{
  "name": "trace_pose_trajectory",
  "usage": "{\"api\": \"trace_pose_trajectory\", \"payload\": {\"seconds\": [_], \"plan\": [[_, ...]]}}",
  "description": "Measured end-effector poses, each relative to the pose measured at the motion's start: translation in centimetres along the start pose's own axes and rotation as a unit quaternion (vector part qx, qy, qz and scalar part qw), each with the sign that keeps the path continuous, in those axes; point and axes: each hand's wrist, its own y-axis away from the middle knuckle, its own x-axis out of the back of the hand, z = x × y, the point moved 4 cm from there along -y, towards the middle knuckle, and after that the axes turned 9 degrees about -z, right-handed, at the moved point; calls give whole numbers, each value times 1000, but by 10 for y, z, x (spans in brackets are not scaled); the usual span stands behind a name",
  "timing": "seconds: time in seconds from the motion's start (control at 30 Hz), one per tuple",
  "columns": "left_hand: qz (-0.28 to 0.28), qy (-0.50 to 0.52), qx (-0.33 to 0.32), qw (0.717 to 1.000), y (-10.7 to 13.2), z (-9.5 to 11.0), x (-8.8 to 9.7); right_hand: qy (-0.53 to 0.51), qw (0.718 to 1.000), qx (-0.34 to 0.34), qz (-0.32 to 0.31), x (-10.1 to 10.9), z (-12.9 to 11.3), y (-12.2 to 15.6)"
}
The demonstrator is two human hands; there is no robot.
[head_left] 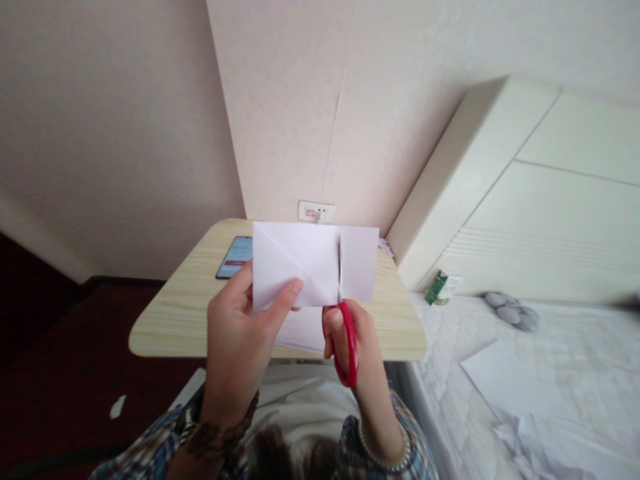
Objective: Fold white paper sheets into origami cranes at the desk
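Observation:
My left hand (240,333) pinches the lower left part of a folded white sheet of paper (300,263) and holds it upright above the small table. My right hand (357,340) is closed in the red handles of a pair of scissors (345,333). The blades point up into the sheet and a vertical cut runs almost to its top edge, right of the middle. A diagonal fold crosses the left part of the sheet.
A light wooden table (190,313) stands under my hands, with a phone (235,257) at its far left and more white paper (303,333) lying flat. A wall socket (316,211) sits behind. To the right is a bed (550,373) with loose paper sheets (505,383), a green carton (440,288) and a white headboard (525,193).

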Motion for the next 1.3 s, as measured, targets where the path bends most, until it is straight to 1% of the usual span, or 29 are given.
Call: {"api": "trace_pose_trajectory", "payload": {"seconds": [0.2, 0.5, 0.67, 0.87, 0.97, 1.03, 1.13, 1.3], "plan": [[0, 0, 3, 1000, 0, -1, 0, -10, 1000, -6, -5, 0, 0, 1], [3, -5, 17, 1000, 0, -1, 0, -62, 998, -2, -12, -2, 2, 0], [0, 3, 11, 1000, 0, -2, 0, -49, 999, -4, 0, -3, 5, 0], [-2, -6, 2, 1000, -1, -2, 1, -35, 999, -2, -3, 0, 2, 0], [-5, -5, 4, 1000, -1, -2, 1, -34, 999, 9, -10, 0, 1, 0], [-8, 0, 7, 1000, -1, -1, 1, -32, 999, 10, -3, 1, 1, 1], [3, 9, 13, 1000, 0, 0, -1, -21, 1000, 9, 7, 2, 3, 1], [14, 4, 15, 1000, 1, 3, -2, -6, 999, 30, -24, 2, -1, -1]]}}
